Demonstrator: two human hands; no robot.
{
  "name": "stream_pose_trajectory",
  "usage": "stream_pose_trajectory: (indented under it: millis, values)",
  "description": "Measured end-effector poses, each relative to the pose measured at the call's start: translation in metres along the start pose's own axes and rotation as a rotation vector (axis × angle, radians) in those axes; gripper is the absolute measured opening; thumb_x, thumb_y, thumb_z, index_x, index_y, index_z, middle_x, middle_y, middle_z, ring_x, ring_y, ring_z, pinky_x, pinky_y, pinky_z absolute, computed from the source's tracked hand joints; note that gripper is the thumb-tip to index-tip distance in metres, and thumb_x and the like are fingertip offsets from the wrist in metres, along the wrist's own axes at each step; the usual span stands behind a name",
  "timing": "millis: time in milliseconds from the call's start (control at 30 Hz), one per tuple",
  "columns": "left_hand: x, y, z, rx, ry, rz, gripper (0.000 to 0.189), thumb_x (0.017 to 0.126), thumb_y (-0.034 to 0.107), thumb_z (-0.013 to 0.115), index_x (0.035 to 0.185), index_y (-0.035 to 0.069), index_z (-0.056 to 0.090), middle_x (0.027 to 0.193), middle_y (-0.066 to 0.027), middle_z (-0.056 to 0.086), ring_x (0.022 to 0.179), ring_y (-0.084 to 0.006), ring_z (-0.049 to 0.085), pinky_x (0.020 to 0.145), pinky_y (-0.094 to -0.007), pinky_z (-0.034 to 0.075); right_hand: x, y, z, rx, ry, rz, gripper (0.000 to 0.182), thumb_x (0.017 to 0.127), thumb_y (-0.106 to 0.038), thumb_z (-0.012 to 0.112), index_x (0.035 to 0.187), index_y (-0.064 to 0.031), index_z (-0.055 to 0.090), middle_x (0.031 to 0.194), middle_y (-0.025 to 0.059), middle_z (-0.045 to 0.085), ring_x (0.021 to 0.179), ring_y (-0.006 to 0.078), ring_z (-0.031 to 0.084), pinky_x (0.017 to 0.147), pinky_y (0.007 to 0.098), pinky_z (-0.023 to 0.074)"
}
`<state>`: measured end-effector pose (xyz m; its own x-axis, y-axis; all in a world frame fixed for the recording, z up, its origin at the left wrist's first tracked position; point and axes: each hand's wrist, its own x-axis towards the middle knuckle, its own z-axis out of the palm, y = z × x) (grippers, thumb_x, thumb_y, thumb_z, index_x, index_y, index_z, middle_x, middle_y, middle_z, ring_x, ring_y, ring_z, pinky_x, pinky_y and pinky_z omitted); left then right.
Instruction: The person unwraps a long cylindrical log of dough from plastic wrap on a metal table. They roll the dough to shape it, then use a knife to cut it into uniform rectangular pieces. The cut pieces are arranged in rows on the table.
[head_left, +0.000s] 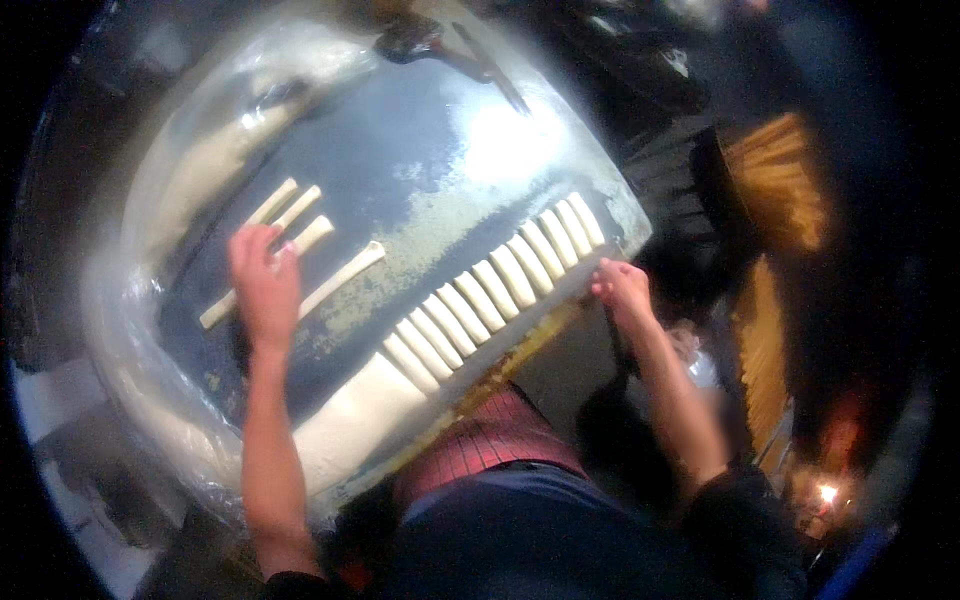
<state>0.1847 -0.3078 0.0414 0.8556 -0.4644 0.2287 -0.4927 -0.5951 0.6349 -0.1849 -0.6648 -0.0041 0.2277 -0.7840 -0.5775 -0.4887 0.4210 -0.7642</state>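
My left hand (262, 285) is over several long dough strips (300, 206) on the left of a metal-topped table (360, 142). Its fingers touch these strips; whether they grip one is unclear. A separate strip (341, 279) lies just right of that hand. Along the near edge runs a row of cut dough strips (480, 300), set side by side. This row continues at its lower left into an uncut dough slab (360, 412). My right hand (624, 289), fingers curled, is at the table's near right edge beside the row's end. Anything inside its fingers is hidden.
Clear plastic film (139, 292) covers more dough (214, 165) along the table's left side. A dark long-handled tool (491, 67) lies at the far edge, blurred. Right of the table are brown bundled material (780, 180) and, lower down, a small bright flame (827, 493).
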Motion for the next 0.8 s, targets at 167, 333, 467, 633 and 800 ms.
stream_pose_trajectory:
  millis: [167, 333, 467, 633, 800]
  values:
    - [-0.048, 0.056, 0.039, -0.137, -0.183, 0.006, 0.027, 0.086, 0.004, 0.067, 0.113, 0.003, 0.064, 0.125, -0.0141, 0.057, 0.109, -0.0268, 0.060, 0.095, -0.0370, 0.049, 0.030, 0.000, 0.002, 0.180, 0.035, 0.077, 0.023, 0.096, -0.025, 0.068, 0.096, -0.0019, 0.065, 0.077, 0.0052, 0.067, 0.055, 0.0090, 0.056, 0.043, 0.0210, 0.0413]
    - [-0.090, 0.087, 0.042, -0.237, -0.283, -0.136, 0.026, 0.085, 0.005, 0.068, 0.112, 0.003, 0.065, 0.126, -0.0146, 0.058, 0.110, -0.0298, 0.060, 0.098, -0.0396, 0.049, 0.049, -0.009, 0.018, 0.110, -0.025, 0.059, 0.025, 0.096, -0.028, 0.069, 0.090, -0.0040, 0.066, 0.068, 0.0022, 0.063, 0.050, 0.0065, 0.050, 0.041, 0.0209, 0.0353]
    - [-0.122, 0.083, 0.055, -0.238, -0.291, 0.001, 0.022, 0.085, 0.006, 0.069, 0.107, 0.004, 0.068, 0.117, -0.0132, 0.063, 0.107, -0.0274, 0.063, 0.094, -0.0373, 0.052, 0.063, -0.008, 0.005, -0.076, 0.002, -0.141, 0.031, 0.086, -0.028, 0.077, 0.096, 0.0009, 0.069, 0.081, 0.0036, 0.065, 0.068, 0.0130, 0.054, 0.061, 0.0287, 0.0441]
    - [-0.139, 0.096, 0.055, -0.444, -0.454, -0.200, 0.018, 0.088, 0.007, 0.069, 0.105, 0.003, 0.069, 0.104, -0.0101, 0.069, 0.091, -0.0194, 0.068, 0.084, -0.0318, 0.055, 0.016, -0.040, 0.042, -0.085, 0.054, -0.486, 0.024, 0.089, -0.022, 0.073, 0.087, 0.0004, 0.066, 0.079, 0.0055, 0.065, 0.073, 0.0138, 0.058, 0.067, 0.0299, 0.0472]
    - [-0.133, 0.096, 0.080, -1.099, -0.384, -0.535, 0.022, 0.096, 0.014, 0.065, 0.110, -0.003, 0.065, 0.106, -0.0121, 0.071, 0.094, -0.0200, 0.069, 0.088, -0.0332, 0.055, -0.070, -0.096, 0.104, -0.318, -0.077, -0.800, 0.015, 0.092, -0.021, 0.073, 0.095, -0.0073, 0.068, 0.088, 0.0048, 0.068, 0.081, 0.0130, 0.062, 0.074, 0.0311, 0.0512]
